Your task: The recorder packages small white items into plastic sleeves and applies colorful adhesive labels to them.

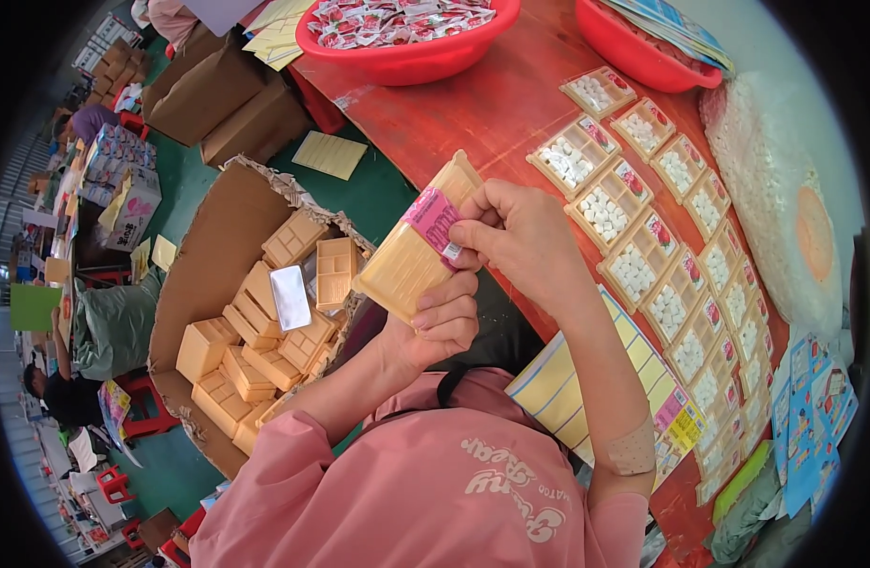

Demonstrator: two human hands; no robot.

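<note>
In front of my chest, my left hand (439, 312) grips the lower end of a tan, wood-patterned plastic tray (397, 270), which is tilted with its flat side up. A pink label (431, 220) lies across that side. My right hand (525, 232) has its thumb and bent fingers closed on the label's right end, at the tray's edge. Below my right forearm, a yellow label sheet (586, 369) with a few pink and yellow labels at its lower end lies between my lap and the table edge.
An open carton (217, 227) of stacked tan trays (236, 369) stands at left. On the red table (482, 123) are rows of trays with white pieces (633, 270), a red basin (406, 62) of small packets, another red basin (633, 47), and a large clear bag (775, 199) of white pieces.
</note>
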